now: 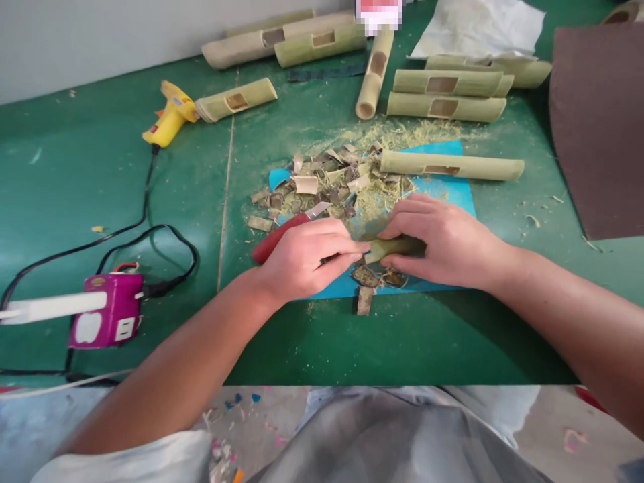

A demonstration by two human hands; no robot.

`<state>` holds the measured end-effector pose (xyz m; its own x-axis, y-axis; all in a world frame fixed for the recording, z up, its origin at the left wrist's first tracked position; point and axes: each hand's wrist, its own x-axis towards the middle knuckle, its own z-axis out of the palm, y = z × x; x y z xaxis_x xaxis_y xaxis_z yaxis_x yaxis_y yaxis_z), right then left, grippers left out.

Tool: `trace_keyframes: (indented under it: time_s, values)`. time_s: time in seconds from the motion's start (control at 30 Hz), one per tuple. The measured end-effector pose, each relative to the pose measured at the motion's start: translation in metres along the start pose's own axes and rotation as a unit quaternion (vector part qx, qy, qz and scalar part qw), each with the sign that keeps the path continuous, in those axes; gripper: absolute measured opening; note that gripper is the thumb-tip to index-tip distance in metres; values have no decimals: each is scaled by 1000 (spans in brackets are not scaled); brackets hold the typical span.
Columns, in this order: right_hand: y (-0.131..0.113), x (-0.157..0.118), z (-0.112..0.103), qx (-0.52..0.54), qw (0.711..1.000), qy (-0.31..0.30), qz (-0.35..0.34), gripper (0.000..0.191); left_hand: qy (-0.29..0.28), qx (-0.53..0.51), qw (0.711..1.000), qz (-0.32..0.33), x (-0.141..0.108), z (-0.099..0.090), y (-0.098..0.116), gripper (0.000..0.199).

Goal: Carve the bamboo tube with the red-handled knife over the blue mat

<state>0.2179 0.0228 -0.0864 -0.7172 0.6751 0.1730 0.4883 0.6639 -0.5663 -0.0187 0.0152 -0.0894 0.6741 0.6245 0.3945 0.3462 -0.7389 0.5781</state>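
Note:
My right hand [437, 235] is wrapped around a short green bamboo tube [406, 247], held low over a blue sheet [455, 194]. Thumb and fingers of my left hand [316, 258] are pinched together at the tube's left end; what they hold there, if anything, is too small to make out. A red-handled knife [279, 238] lies just behind my left hand, its blade pointing away to the right. Beyond both hands spreads a heap of cut bamboo chips [322, 178] and shavings. A few dark bamboo scraps [365, 276] lie right below the tube.
A notched bamboo tube [453, 166] rests across the blue sheet, with several more [447, 107] farther back. On the left are a yellow glue gun [174, 117] and a purple power box [108, 312] with black cords. A brown board [598, 134] stands at right.

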Motion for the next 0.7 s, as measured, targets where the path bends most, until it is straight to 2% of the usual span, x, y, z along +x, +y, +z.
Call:
trace_keyframes:
  time_s: [0.2, 0.5, 0.7]
  values:
    - [-1, 0, 0, 9, 1000, -4, 19, 13, -3, -22, 1000, -16, 0, 0, 1, 12]
    - [-3, 2, 0, 15, 998, 6, 59, 14, -10, -1, 1000, -14, -1, -1, 0, 14]
    - [-3, 2, 0, 19, 998, 6, 56, 13, -11, 5, 1000, -22, 1, 0, 0, 14]
